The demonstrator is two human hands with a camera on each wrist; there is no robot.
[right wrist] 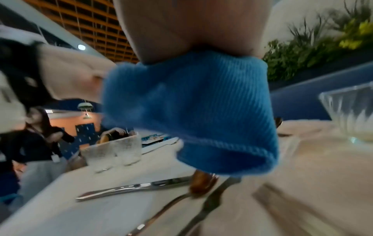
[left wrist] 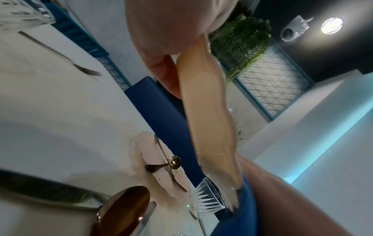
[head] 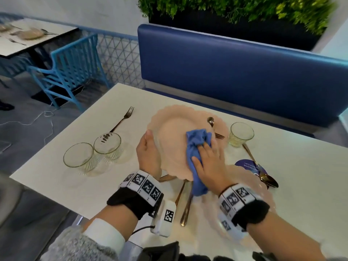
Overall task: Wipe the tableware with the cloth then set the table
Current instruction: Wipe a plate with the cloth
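Item, my left hand [head: 148,153]: curled round the rim of a pink scalloped glass plate [head: 173,140], tilted above the white table [head: 56,162]; rigid, breakable, probably slick, best gripped at the edge; my right hand [head: 209,161]: pinching a soft blue microfibre cloth [head: 196,146] against its face.

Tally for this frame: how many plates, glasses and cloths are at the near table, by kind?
Pink plates: 3 (one held, one behind it, one near right)
Glasses: 3
Blue cloth: 1
Total: 7
The cutlery overlaps too much to count.
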